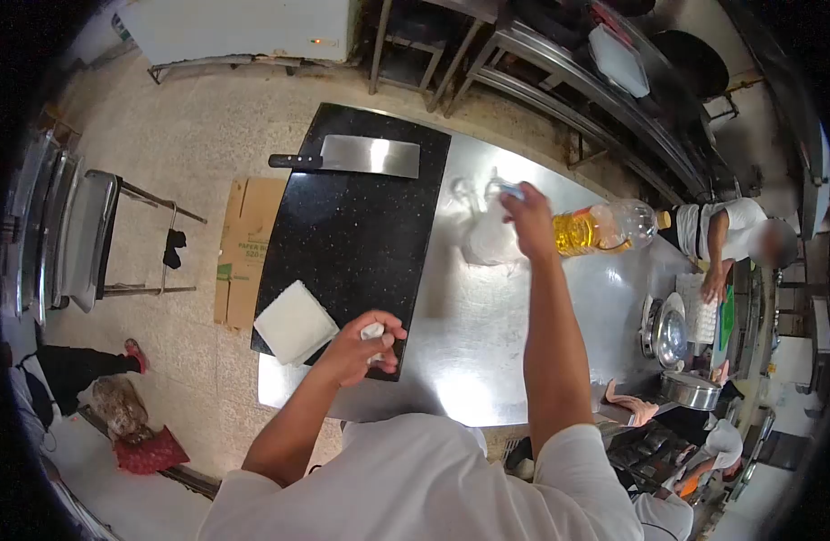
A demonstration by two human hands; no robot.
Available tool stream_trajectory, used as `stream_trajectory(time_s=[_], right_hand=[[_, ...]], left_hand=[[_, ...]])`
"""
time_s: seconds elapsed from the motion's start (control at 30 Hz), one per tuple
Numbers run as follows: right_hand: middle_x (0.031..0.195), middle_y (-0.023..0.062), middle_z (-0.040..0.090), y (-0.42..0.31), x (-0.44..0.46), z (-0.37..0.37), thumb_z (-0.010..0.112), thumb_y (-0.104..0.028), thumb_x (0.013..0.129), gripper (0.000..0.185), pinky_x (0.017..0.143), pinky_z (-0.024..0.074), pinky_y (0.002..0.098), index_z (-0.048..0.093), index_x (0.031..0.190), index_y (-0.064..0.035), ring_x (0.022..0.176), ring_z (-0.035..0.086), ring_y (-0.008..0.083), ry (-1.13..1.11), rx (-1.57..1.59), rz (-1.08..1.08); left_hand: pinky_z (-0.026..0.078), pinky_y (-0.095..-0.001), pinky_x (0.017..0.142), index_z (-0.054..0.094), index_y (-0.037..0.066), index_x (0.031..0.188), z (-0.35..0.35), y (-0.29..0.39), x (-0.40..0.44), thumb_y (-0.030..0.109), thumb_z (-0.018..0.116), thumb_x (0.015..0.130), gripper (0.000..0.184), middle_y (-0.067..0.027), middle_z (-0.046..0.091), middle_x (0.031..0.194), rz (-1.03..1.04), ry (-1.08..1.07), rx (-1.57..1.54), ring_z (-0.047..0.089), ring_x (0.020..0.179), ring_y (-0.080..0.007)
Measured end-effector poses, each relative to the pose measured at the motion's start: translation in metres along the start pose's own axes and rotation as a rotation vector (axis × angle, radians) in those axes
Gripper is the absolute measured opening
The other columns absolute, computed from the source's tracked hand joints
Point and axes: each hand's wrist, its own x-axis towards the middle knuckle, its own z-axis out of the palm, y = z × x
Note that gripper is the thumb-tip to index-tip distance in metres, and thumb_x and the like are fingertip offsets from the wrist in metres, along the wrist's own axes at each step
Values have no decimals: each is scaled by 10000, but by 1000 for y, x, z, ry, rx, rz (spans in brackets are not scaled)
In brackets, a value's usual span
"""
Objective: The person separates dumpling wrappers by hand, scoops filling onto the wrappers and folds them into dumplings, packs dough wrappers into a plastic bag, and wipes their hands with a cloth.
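Note:
My left hand (356, 349) is closed around a small white lump (373, 334), too small to name, over the near edge of a black speckled board (352, 234). Beside that hand, a folded white cloth (296, 323) lies on the board's near left corner. My right hand (529, 221) reaches forward, its fingers pinching a small light-blue thing (512, 189) whose kind I cannot make out. Under and left of it sits a whitish plastic bag (487, 242). A cleaver (370, 155) with a black handle lies flat at the board's far end.
A large bottle of yellow oil (604, 227) lies just right of my right hand on the steel table (487, 361). Metal lids (670, 335) and a pot (690, 389) stand at the right. Co-workers (738, 225) are at the right. Flattened cardboard (243, 252) lies left of the board.

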Motion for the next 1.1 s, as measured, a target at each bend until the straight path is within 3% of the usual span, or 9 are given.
stream_trajectory(time_s=[0.13,0.27,0.4,0.5,0.53,0.6,0.77,0.83,1.1], right_hand=[[880,32,625,-34,-89,-55,654,-39,875,129,663,508,295,607,991,-7,751,591,126,133,255,-247],[923,57,618,-67,-182,-83,688,-59,866,197,718,519,339,601,1023,22,799,604,168,293,622,-461],[749,32,562,-51,-234,-94,780,-202,807,252,683,438,331,631,869,-8,676,520,177,408,419,-526],[667,37,507,-58,-270,-102,816,-303,753,329,616,354,331,674,775,-7,629,437,173,304,269,-587],[659,42,509,-59,-282,-107,819,-298,744,326,609,356,336,681,775,-5,624,449,182,226,194,-624],[644,56,513,-63,-299,-116,823,-288,728,320,588,354,348,686,759,-1,607,468,200,60,121,-665],[573,66,471,-45,-342,-151,823,-290,712,311,551,356,367,665,690,-24,544,465,243,-157,37,-671],[551,60,442,-40,-355,-167,826,-347,695,355,561,370,368,648,658,-41,537,464,257,-168,20,-687],[568,59,434,8,-386,-191,755,-381,776,413,594,397,370,578,594,-56,570,463,263,-369,-29,-787]], left_hand=[[372,-237,362,576,96,1085,9,19,27,104,626,917,176,-44,609,780,69,73,167,492,491,-79],[434,-226,450,553,100,1253,54,34,47,154,630,925,342,-64,630,975,175,-14,306,515,560,-79],[479,-213,567,442,148,1427,143,12,59,295,688,900,599,-21,482,1397,782,-254,907,551,662,-82],[520,-284,640,476,163,1406,181,-9,75,315,685,900,568,-18,544,1349,1076,-385,1045,634,794,-151],[520,-284,640,476,163,1406,190,-10,71,315,685,900,568,-18,544,1349,1085,-394,1052,634,794,-151],[529,-386,772,527,163,1361,214,1,49,378,641,914,508,-72,629,1249,65,-524,851,671,933,-278],[514,-466,824,636,125,1159,228,-23,43,462,536,915,428,-179,687,1016,302,-570,1925,652,945,-366],[507,-478,835,628,95,1161,223,-28,41,420,557,905,420,-200,688,971,313,-231,2129,650,958,-372],[508,-464,811,626,13,1111,245,-37,3,292,612,873,368,-214,682,1006,482,331,1917,652,952,-382]])
